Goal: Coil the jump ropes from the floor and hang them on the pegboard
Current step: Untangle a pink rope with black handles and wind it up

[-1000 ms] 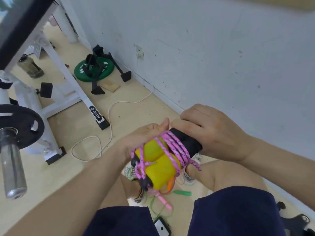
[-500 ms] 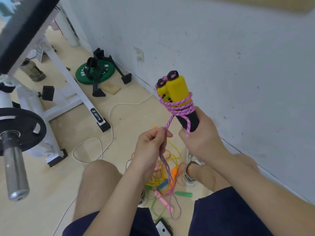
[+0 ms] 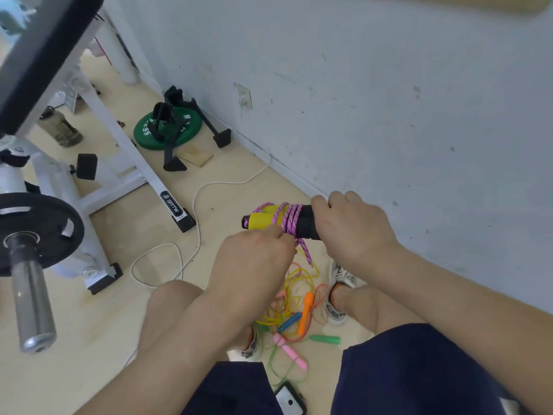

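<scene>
Head view, right hand (image 3: 356, 229) grips rope-wound handles (image 3: 306, 226), left hand (image 3: 254, 259) pinches pink rope (image 3: 291, 220)

Right hand (image 3: 356, 223) grips black foam end of yellow-black handles (image 3: 263, 220), held level. Pink braided rope (image 3: 291, 220) wound round them. Left hand (image 3: 254, 260) pinches rope just beneath wraps; short tail hangs. Tangle of coloured jump ropes (image 3: 294, 313) on floor (image 3: 89, 339) between sneakers (image 3: 338, 280); phone (image 3: 288, 401) nearer.

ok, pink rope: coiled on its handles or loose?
Coiled, tail loose: pink rope wraps the yellow handles in several turns; right hand grips them, left hand pinches the tail.
</scene>
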A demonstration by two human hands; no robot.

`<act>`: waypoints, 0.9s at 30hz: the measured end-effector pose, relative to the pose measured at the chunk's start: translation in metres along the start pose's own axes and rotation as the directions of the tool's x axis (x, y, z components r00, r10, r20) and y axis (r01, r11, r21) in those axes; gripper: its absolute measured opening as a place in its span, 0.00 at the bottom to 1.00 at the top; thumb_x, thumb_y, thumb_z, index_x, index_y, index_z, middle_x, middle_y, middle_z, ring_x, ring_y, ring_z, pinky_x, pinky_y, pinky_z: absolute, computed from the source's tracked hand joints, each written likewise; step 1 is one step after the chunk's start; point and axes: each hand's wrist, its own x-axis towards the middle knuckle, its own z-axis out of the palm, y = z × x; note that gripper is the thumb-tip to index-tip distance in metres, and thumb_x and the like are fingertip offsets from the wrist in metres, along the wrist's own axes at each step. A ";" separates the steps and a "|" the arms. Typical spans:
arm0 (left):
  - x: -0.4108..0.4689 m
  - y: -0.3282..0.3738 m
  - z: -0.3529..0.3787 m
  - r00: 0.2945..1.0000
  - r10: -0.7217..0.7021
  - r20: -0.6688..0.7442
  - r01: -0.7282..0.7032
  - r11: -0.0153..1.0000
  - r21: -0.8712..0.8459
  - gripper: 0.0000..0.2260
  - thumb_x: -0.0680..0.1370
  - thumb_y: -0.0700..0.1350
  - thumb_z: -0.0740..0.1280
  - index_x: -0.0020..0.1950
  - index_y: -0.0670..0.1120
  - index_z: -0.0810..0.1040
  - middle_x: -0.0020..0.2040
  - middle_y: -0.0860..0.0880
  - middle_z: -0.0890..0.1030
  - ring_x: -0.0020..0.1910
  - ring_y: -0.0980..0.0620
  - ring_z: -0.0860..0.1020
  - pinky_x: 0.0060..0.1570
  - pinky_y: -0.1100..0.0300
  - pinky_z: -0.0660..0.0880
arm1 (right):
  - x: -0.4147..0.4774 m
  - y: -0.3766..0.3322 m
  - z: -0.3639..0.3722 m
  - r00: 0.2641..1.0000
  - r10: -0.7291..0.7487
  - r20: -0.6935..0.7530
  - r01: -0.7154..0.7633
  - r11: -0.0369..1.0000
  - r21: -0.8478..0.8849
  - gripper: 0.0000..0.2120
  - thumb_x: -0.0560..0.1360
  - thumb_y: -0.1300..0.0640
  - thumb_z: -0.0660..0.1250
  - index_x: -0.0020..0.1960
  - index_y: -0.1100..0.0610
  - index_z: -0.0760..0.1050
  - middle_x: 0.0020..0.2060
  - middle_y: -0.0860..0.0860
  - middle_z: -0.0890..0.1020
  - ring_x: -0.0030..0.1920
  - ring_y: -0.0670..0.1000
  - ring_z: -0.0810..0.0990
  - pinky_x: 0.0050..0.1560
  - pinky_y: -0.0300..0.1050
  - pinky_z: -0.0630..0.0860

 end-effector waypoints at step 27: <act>0.047 -0.046 -0.036 0.917 0.302 0.262 -0.171 0.888 -0.426 0.15 0.74 0.58 0.61 0.48 0.52 0.82 0.46 0.54 0.77 0.40 0.60 0.72 0.40 0.58 0.69 | 0.001 0.018 -0.013 0.746 -0.599 -0.291 0.590 0.797 -0.130 0.14 0.67 0.64 0.50 0.34 0.59 0.74 0.28 0.54 0.73 0.29 0.56 0.75 0.27 0.41 0.58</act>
